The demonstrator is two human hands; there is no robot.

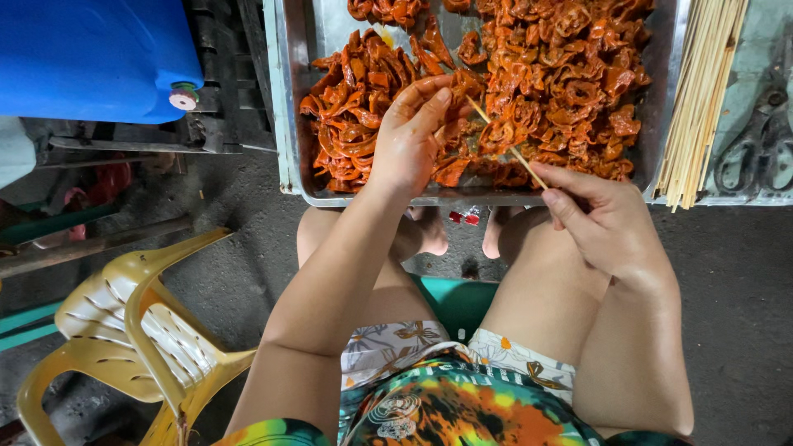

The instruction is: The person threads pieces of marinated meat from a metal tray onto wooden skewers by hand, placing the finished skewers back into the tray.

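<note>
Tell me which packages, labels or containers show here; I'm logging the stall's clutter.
Blue plastic container: top left, rounded, with a small pale cap.
Small red wrapper: on the ground beneath the metal tray, between the person's feet, crumpled.
No signs or screens in view.

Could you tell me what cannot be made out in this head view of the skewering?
- Tip of the skewer: hidden among the orange meat pieces.
- What the left hand pinches: covered by its fingers.
- Metal tray: far side cut off by the top edge.
- Right hand: its grip on the skewer's end is hidden by the fingers.
- Scissors: partly cut off at the right edge.
</note>
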